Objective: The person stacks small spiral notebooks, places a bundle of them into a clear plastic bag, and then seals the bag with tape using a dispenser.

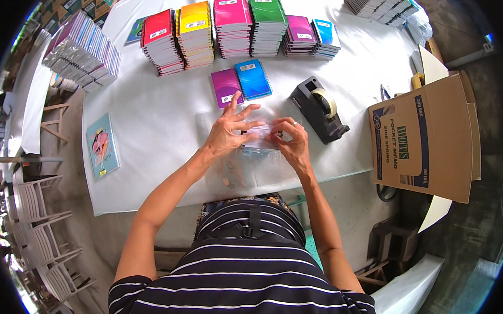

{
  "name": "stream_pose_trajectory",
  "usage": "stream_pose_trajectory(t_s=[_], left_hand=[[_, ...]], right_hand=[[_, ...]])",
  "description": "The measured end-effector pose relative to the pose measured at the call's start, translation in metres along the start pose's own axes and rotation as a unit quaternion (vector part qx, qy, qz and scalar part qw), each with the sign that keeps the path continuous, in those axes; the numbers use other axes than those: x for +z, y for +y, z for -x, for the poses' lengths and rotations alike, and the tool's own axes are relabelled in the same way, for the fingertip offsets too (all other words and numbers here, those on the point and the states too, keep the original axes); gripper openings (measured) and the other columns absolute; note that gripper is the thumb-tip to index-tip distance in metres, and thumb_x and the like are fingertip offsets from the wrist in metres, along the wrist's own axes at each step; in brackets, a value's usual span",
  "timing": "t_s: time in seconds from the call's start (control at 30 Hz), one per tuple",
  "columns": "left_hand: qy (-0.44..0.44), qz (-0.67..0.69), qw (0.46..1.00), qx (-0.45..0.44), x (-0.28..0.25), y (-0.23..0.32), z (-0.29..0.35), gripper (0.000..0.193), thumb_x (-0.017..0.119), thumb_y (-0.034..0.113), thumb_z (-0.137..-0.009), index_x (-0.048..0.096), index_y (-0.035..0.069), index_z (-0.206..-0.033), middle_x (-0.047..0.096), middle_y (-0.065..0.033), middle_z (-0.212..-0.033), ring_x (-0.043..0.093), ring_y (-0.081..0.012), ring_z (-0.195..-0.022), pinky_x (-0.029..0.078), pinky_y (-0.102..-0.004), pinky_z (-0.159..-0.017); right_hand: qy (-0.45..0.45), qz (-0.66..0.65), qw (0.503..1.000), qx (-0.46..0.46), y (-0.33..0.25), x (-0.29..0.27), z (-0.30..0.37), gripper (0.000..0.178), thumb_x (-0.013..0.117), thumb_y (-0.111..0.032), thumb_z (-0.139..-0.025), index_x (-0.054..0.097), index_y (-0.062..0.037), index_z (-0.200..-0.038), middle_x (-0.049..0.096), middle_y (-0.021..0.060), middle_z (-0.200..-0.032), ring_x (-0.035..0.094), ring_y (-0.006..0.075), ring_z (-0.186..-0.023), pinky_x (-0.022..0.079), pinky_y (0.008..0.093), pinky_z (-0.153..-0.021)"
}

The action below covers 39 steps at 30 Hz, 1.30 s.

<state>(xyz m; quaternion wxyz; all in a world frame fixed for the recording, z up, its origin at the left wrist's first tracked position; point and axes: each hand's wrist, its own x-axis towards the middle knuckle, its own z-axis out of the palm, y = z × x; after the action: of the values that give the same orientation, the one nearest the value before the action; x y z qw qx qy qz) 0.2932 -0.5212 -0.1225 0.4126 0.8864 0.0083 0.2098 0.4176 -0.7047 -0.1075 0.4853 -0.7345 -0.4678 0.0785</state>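
Two hands over a clear plastic packet (pixel 262 144) on the table (pixel 148 168).
The right hand (pixel 293 143) pinches its edge; whether the left hand's (pixel 225 128) spread fingers grip or merely steady it, I can't tell. Holding the plastic flat and taut would serve best, I'd say. A tape dispenser (pixel 307 97) crowds at two o'clock; purple (pixel 221 86) and blue notebooks (pixel 252 80) lie toward eleven and twelve.

Whitish packet (pixel 261 141). Purple notebook (pixel 223 83); blue notebook (pixel 253 80), paler curves. Red stack (pixel 158 28), yellow stack (pixel 195 19), hot-pink stack (pixel 231 14), green stack (pixel 267 13). Teal notebook (pixel 110 155), pink figure. Black tape dispenser (pixel 317 112), yellowish roll (pixel 329 102). Brown carton (pixel 435 132), navy bands. Silvery-white bench (pixel 151 112). Black shirt (pixel 245 273), white stripes.
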Motion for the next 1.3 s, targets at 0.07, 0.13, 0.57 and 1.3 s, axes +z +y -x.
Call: stream_pose_trajectory(t_s=[0.07, 0.13, 0.57, 1.3], left_hand=[[0.003, 0.112, 0.993, -0.044, 0.003, -0.003, 0.000, 0.047, 0.080, 0.024, -0.072, 0.068, 0.027, -0.117, 0.052, 0.0030, -0.139, 0.021, -0.0303, -0.144, 0.020, -0.0460, -0.118], [0.010, 0.215, 0.971, -0.102, 0.007, -0.001, -0.004, 0.052, 0.081, 0.021, -0.072, 0.066, 0.019, -0.121, 0.055, -0.0023, -0.136, 0.030, -0.0275, -0.140, 0.023, -0.0434, -0.116], [-0.328, 0.322, 0.871, -0.172, -0.022, -0.026, -0.042, 0.046, 0.073, 0.024, -0.079, 0.065, 0.009, -0.121, 0.058, -0.0076, -0.133, 0.043, -0.0235, -0.132, 0.027, -0.0429, -0.113], [-0.230, -0.393, 0.876, 0.157, -0.025, 0.040, -0.003, 0.070, 0.074, 0.031, -0.074, 0.048, 0.022, -0.139, 0.040, 0.0106, -0.147, 0.020, -0.0265, -0.145, 0.008, -0.0567, -0.117]], right_hand=[[0.019, -0.084, 0.993, 0.086, -0.006, 0.001, -0.002, 0.023, 0.080, -0.010, -0.071, 0.070, -0.0046, -0.091, 0.068, 0.0054, -0.097, 0.063, 0.0182, -0.090, 0.048, 0.0325, -0.081], [0.015, -0.142, 0.979, 0.147, -0.005, 0.000, -0.005, 0.026, 0.081, -0.011, -0.070, 0.069, -0.0030, -0.092, 0.067, 0.0041, -0.096, 0.061, 0.0166, -0.090, 0.047, 0.0320, -0.081], [-0.075, -0.245, 0.940, 0.226, -0.003, -0.002, -0.012, 0.017, 0.074, -0.003, -0.069, 0.076, -0.0044, -0.086, 0.057, 0.0015, -0.091, 0.053, 0.0134, -0.088, 0.043, 0.0279, -0.080], [-0.080, 0.024, 0.907, 0.414, 0.109, -0.192, 0.000, 0.039, 0.078, -0.039, -0.074, 0.073, -0.0069, -0.095, 0.068, 0.0117, -0.095, 0.061, 0.0232, -0.100, 0.045, 0.0389, -0.087]])
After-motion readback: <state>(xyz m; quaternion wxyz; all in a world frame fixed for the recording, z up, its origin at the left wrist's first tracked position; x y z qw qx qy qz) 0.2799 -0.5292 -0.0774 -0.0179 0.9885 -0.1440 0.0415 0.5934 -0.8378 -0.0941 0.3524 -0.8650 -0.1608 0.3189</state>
